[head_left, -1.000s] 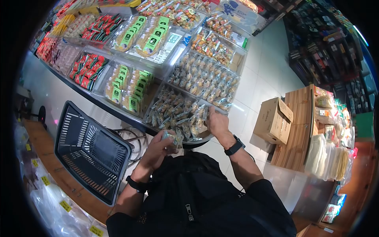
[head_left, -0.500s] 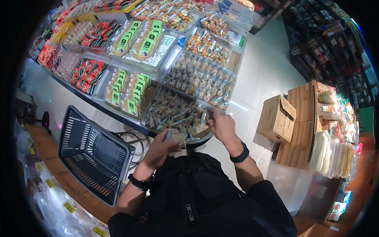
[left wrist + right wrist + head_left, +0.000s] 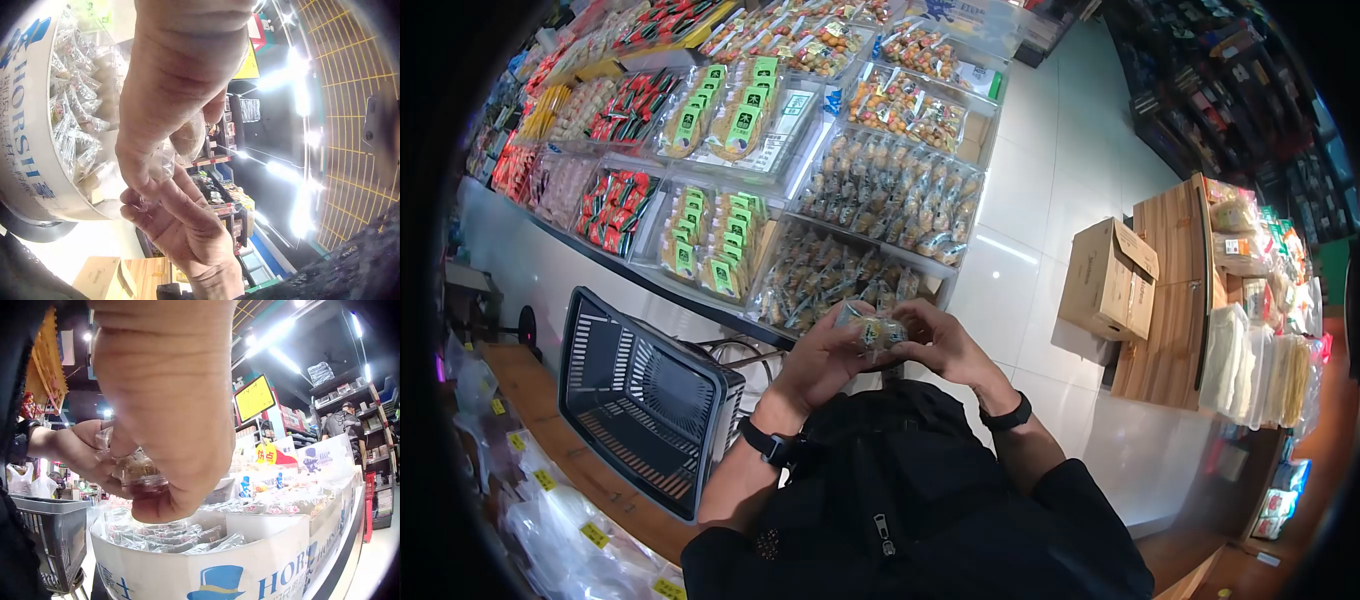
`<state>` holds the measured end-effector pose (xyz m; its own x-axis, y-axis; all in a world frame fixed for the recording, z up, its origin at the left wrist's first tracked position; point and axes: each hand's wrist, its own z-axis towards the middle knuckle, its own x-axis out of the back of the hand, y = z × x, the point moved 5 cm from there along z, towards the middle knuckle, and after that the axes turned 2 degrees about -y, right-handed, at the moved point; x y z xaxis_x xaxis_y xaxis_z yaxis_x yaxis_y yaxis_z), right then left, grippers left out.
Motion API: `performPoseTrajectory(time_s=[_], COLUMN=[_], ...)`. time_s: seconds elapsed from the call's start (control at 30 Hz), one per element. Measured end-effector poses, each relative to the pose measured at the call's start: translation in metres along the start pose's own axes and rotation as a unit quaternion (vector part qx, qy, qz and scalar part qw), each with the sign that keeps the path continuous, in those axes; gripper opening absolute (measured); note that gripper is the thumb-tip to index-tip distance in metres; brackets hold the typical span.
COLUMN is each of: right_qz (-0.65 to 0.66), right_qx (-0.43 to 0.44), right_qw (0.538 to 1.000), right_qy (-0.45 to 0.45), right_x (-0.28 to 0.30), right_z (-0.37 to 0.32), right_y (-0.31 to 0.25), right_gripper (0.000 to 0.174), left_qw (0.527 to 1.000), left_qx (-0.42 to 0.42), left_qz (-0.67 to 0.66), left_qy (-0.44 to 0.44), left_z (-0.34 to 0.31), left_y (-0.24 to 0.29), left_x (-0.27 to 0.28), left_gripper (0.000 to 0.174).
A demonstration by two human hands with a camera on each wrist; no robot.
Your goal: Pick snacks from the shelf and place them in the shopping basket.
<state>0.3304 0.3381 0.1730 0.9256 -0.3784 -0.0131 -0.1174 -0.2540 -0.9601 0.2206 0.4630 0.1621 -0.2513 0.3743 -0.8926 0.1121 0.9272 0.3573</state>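
Left hand (image 3: 820, 362) curls round one side of a clear-wrapped packet (image 3: 876, 336) while the right hand (image 3: 953, 352) pinches the other, so it lies between the two, its longer way seemingly running from hand to hand; whether it is one piece or several, I cannot tell. It is held before the torso, by the near edge of the white-walled bin (image 3: 153, 559) of similar packets (image 3: 820, 280). Off to the left, the dark basket (image 3: 665, 385) sits nearer the left hand.

Displaying blue "HORSH" on the bin (image 3: 31, 134), left wrist view. Showing "HORS" beside a hat logo (image 3: 215, 581), right wrist view. Presenting "点" on a red-yellow sign (image 3: 267, 455). Carrying blurred, unreadable figures on the price card (image 3: 254, 398).
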Motion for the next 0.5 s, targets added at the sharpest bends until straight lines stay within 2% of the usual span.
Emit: performPoseTrajectory(time_s=[0.07, 0.17, 0.27, 0.3, 0.37, 0.47, 0.5], right_qz=[-0.059, -0.001, 0.045, -0.053, -0.245, -0.336, -0.280], right_qx=[-0.019, 0.013, -0.023, 0.023, 0.114, 0.184, 0.165], right_qw=[0.998, 0.999, 0.998, 0.997, 0.960, 0.920, 0.940], right_qy=[0.015, 0.038, 0.028, 0.045, 0.077, 0.087, 0.108], right_x=[0.008, 0.018, 0.018, 0.018, 0.014, 0.020, 0.026], right_z=[-0.002, 0.002, 0.002, 0.001, -0.004, -0.003, -0.001], right_y=[-0.002, 0.020, 0.026, 0.017, -0.003, -0.007, -0.004], right_gripper=[0.035, 0.033, 0.040, 0.043, 0.048, 0.052, 0.048], left_qw=[1.000, 0.999, 0.999, 1.000, 1.000, 1.000, 1.000], left_qx=[-0.003, -0.005, 0.002, 0.006, 0.005, -0.005, -0.011], left_qz=[-0.022, -0.048, -0.038, -0.030, -0.016, -0.010, -0.010], left_qy=[-0.001, 0.009, 0.009, 0.007, 0.022, 0.028, 0.027], left_z=[0.000, -0.001, 0.002, 0.003, 0.005, 0.008, 0.009], left_y=[-0.001, 0.000, -0.004, -0.006, -0.008, -0.008, -0.007], left_x=[-0.008, -0.014, -0.007, -0.005, -0.003, -0.008, -0.010], left_gripper=[0.027, 0.027, 0.027, 0.027, 0.026, 0.025, 0.025])
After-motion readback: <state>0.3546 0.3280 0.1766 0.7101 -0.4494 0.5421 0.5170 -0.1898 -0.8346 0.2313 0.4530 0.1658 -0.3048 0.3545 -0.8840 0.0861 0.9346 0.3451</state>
